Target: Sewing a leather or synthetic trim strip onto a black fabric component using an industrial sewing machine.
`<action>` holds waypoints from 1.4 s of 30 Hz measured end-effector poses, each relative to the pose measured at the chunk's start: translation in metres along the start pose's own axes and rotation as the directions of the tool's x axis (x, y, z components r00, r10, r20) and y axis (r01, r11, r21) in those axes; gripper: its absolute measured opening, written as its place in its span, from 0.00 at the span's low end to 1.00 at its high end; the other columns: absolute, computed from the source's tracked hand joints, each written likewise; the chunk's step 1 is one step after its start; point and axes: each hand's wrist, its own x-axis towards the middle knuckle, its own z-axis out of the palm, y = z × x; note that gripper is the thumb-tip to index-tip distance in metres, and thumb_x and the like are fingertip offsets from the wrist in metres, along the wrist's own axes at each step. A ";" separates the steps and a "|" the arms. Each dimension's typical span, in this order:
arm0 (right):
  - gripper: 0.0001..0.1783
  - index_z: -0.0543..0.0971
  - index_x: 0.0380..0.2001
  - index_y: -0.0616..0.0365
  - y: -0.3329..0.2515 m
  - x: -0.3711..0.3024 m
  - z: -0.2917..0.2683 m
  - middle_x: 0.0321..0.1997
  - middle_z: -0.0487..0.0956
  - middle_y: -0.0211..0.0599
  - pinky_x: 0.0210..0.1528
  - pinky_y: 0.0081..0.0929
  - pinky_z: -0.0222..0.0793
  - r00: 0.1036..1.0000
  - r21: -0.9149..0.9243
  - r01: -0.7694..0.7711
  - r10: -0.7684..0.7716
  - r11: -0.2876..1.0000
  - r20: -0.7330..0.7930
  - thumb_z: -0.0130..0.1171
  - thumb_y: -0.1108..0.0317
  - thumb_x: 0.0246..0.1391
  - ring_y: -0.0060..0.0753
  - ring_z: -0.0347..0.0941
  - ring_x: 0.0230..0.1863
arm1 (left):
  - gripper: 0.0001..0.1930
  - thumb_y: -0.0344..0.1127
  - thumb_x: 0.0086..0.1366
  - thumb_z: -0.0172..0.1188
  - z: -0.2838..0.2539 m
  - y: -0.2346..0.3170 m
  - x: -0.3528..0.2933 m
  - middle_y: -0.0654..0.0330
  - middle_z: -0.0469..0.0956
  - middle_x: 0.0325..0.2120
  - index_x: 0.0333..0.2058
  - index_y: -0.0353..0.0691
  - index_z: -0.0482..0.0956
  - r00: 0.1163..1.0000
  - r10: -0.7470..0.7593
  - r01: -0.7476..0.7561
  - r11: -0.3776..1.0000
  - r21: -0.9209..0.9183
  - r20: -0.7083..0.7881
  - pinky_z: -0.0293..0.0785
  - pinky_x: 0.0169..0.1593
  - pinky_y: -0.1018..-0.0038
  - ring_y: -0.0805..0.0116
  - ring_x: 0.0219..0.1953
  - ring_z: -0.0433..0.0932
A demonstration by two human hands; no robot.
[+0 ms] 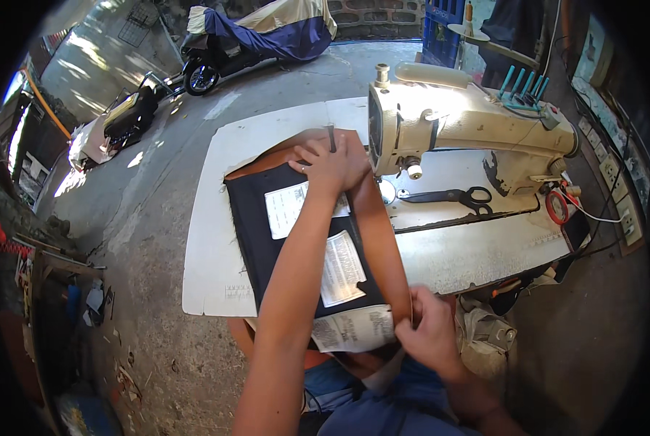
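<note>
A dark fabric piece (pixel 246 225) with a frayed left edge lies on the sewing table. Brown leather-like material (pixel 379 236) runs along its far and right sides. White printed labels (pixel 343 270) are on the dark fabric, and another printed white sheet (pixel 358 328) hangs at the near edge. My left hand (pixel 328 166) presses down with spread fingers at the far end, beside the sewing machine's head. Down at the near right corner, my right hand (pixel 432 328) pinches the edge of the brown material between thumb and fingers.
The cream sewing machine (pixel 477 120) stands just right of the work. Black scissors (pixel 448 196) lie on its bed, with red tape (pixel 557 207) farther right. Wall sockets (pixel 615 178) and cables border the right. A partly covered motorbike (pixel 256 36) stands beyond the table.
</note>
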 end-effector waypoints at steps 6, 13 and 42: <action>0.19 0.82 0.49 0.64 0.066 -0.059 0.013 0.28 0.84 0.44 0.29 0.37 0.69 0.969 -0.163 -0.056 0.093 0.985 0.228 0.62 0.77 0.52 0.41 0.73 0.22 | 0.61 0.86 0.63 0.51 0.012 -0.019 0.015 0.18 0.51 0.76 0.82 0.46 0.57 0.980 0.113 -0.123 0.991 -0.053 -0.164 0.30 0.73 0.17 0.11 0.78 0.42; 0.19 0.83 0.57 0.63 0.074 -0.044 0.020 0.36 0.88 0.40 0.35 0.32 0.74 0.838 0.071 -0.206 0.139 0.976 0.528 0.61 0.77 0.62 0.33 0.77 0.28 | 0.65 0.87 0.61 0.52 0.011 -0.050 0.050 0.18 0.53 0.75 0.82 0.41 0.56 0.961 0.185 -0.197 0.980 -0.039 -0.204 0.30 0.74 0.20 0.12 0.78 0.45; 0.20 0.77 0.65 0.73 0.054 -0.011 0.041 0.57 0.87 0.48 0.55 0.25 0.86 0.693 0.664 -0.698 0.018 0.268 0.721 0.54 0.68 0.80 0.32 0.89 0.51 | 0.42 0.66 0.77 0.45 0.009 -0.080 0.046 0.32 0.66 0.74 0.74 0.37 0.72 0.870 0.408 -0.277 0.870 -0.409 0.278 0.52 0.76 0.27 0.30 0.77 0.62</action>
